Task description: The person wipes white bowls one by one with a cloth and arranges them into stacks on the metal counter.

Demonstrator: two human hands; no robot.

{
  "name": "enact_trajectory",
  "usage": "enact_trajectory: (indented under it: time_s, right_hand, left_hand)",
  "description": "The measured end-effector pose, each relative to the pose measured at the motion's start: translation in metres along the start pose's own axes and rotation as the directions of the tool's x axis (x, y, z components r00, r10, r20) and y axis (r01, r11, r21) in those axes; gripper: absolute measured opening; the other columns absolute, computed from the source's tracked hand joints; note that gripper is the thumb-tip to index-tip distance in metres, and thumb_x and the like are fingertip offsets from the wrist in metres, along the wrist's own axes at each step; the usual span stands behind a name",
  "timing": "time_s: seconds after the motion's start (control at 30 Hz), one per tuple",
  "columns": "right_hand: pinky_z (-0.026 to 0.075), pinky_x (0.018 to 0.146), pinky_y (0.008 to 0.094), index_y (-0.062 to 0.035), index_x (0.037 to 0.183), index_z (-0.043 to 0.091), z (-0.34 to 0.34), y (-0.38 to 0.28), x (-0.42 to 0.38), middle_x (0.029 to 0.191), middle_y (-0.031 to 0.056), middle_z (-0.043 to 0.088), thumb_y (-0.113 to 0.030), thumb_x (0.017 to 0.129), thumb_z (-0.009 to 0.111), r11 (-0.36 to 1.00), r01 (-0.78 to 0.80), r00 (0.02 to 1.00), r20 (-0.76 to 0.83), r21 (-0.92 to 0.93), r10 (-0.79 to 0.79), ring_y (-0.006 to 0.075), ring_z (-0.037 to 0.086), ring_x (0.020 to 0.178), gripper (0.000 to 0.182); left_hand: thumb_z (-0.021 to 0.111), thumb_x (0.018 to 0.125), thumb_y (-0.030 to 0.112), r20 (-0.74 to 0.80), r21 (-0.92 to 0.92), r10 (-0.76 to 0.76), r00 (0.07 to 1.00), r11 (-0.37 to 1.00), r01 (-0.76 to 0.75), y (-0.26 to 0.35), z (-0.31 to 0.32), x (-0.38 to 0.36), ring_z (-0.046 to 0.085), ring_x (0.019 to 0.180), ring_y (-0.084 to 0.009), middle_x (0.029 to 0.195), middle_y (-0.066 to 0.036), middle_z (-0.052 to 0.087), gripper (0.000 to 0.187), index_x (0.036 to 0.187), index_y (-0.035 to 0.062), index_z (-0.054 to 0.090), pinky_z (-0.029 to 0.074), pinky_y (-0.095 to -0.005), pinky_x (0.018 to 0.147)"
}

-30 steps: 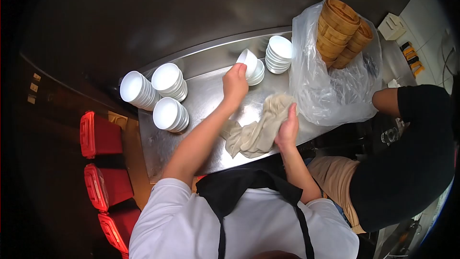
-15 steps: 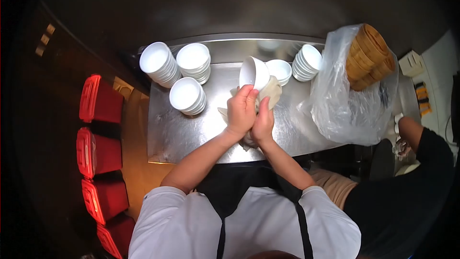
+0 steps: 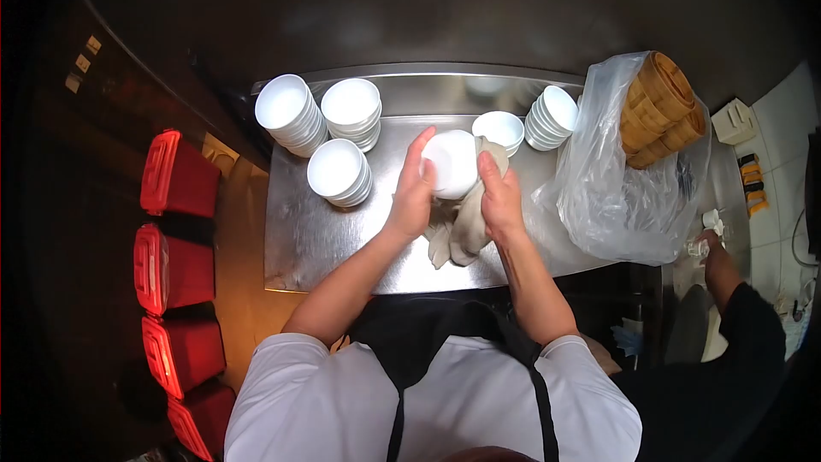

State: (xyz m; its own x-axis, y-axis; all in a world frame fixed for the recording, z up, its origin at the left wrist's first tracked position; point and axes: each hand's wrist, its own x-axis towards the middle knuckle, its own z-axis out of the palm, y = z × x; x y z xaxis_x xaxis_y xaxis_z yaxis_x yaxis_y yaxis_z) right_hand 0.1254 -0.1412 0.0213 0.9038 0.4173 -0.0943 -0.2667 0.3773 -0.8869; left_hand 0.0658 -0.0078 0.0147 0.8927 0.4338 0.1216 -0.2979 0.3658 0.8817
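Over the middle of the steel table, a white bowl (image 3: 451, 164) is held with its underside turned up. My left hand (image 3: 414, 192) grips its left side, fingers behind and thumb in front. On the right side, my right hand (image 3: 501, 195) is closed on a beige cloth (image 3: 469, 227), which presses against the bowl and hangs down below it. Behind the right hand stand a short stack of white bowls (image 3: 499, 131) and a taller, tilted stack (image 3: 552, 115). Three more stacks, at the left, are the back-left one (image 3: 286, 111), the one beside it (image 3: 351, 109) and the nearer one (image 3: 337, 171).
A clear plastic bag (image 3: 609, 205) with bamboo steamers (image 3: 657, 107) lies at the table's right. Red lidded bins (image 3: 181, 269) line the floor at the left. A co-worker's arm (image 3: 725, 278) reaches in at the right. A steel rim (image 3: 445, 68) bounds the table's back.
The bowl has turned from upright-tilted to underside up. My hands have moved apart to its two sides, and the cloth hangs lower. The co-worker's arm has shifted.
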Motion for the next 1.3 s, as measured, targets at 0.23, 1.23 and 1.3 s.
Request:
enact_trajectory:
  time_s: [0.23,1.23,1.3]
  right_hand:
    - [0.044,0.098,0.0396,0.0009,0.123,0.056,0.002,0.005,-0.016,0.117,0.0152,0.064,-0.022,0.088,0.070,0.442,0.573,0.804,0.577,-0.690,-0.140,0.0261,0.060,0.110,0.045]
    - [0.049,0.065,0.0273,-0.0044,0.101,0.059,-0.050,0.015,0.003,0.085,0.0024,0.061,-0.032,0.102,0.052,0.966,0.200,0.895,-0.371,-0.164,-0.248,0.0113,0.057,0.073,0.029]
    - [0.050,0.064,0.0283,-0.0055,0.102,0.058,-0.055,0.017,0.000,0.086,0.0025,0.060,-0.032,0.102,0.053,0.977,0.191,0.905,-0.368,-0.092,-0.212,0.0117,0.058,0.072,0.027]
  left_hand:
    - [0.049,0.098,0.044,0.391,-0.252,-0.434,0.812,0.798,0.547,0.015,-0.015,0.016,0.063,0.093,-0.0178,0.105,-0.010,0.064,0.048,0.120,0.0027,0.057,0.051,-0.0334,0.084]
    - [0.069,0.087,0.010,0.132,0.641,0.221,0.966,0.724,-0.254,0.090,-0.051,-0.048,0.066,0.095,-0.0226,0.095,-0.011,0.070,0.022,0.106,0.0007,0.066,0.042,-0.0412,0.100]
    - [0.071,0.083,0.010,0.206,0.875,0.371,0.906,0.345,-0.340,0.093,-0.072,-0.044,0.066,0.088,-0.0236,0.088,-0.010,0.070,0.015,0.096,0.0025,0.069,0.041,-0.0427,0.099]
